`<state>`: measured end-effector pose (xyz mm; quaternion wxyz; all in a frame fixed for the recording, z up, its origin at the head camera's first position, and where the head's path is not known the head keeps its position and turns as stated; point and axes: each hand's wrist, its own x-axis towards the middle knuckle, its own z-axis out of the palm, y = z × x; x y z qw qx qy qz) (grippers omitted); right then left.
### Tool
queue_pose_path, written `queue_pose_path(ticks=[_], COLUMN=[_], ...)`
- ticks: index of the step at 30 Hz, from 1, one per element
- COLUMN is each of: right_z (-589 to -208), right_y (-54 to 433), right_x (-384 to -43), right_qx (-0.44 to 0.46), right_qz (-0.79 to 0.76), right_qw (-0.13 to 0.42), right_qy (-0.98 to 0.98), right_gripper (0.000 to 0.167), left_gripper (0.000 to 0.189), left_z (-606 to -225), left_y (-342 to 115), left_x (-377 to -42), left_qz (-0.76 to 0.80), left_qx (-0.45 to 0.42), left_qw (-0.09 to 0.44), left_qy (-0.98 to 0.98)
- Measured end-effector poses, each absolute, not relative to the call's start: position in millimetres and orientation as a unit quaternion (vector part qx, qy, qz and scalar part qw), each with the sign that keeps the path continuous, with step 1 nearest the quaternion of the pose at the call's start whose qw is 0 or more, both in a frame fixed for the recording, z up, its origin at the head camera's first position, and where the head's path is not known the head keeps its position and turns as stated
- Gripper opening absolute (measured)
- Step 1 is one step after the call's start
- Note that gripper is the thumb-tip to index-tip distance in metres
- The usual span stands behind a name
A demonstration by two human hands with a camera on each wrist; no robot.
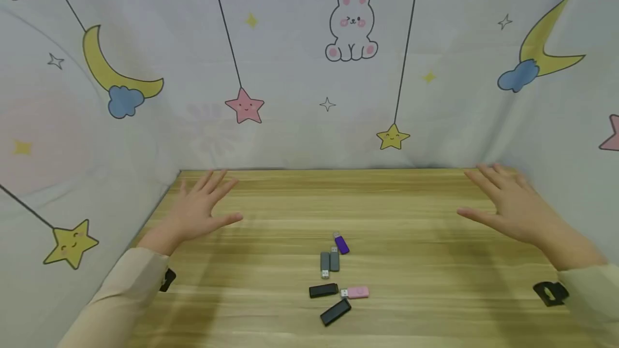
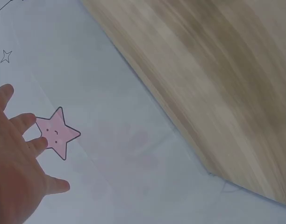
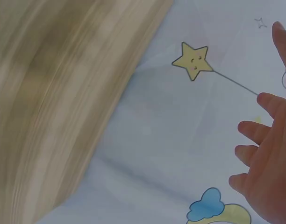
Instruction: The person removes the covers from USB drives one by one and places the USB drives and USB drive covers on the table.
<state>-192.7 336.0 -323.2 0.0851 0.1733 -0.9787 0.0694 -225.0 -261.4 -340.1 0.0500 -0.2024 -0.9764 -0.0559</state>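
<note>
Head: my left hand (image 1: 200, 211) and right hand (image 1: 515, 208), spread wide, holding nothing, flank the pink stick (image 1: 358, 292), any print unreadable; black sticks (image 1: 323, 290) left of it, grey sticks (image 1: 325, 262) and purple stick (image 1: 342, 245) beyond. Left wrist: pink star (image 2: 61, 133) behind my fingers (image 2: 24, 122). Right wrist: yellow star (image 3: 193, 60) instead

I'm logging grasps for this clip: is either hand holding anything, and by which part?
Nothing is held: the left hand and right hand are open, apart from the USB sticks on the table.
</note>
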Motion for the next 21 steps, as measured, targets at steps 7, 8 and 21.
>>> queue_pose_path(ticks=[7,8,21], right_z=[-309.5,-309.0,-323.5], right_y=[298.9,293.0,235.8], right_x=[-191.3,-191.5,-201.0], right_qx=[0.208,0.215,0.278], right_qz=[0.107,0.113,0.127], right_qw=[0.066,0.07,0.076], right_qy=[-0.97,-0.967,-0.949], right_gripper=[0.084,0.083,0.082], left_gripper=[0.09,0.089,0.084], left_z=[-327.8,-327.7,-352.4], left_y=[-240.8,-237.7,-190.4], left_x=[-232.9,-234.1,-242.1], left_qz=[-0.107,-0.114,-0.164], left_qx=[-0.225,-0.23,-0.316], left_qw=[0.023,0.022,0.015], left_qy=[-0.968,-0.966,-0.934])
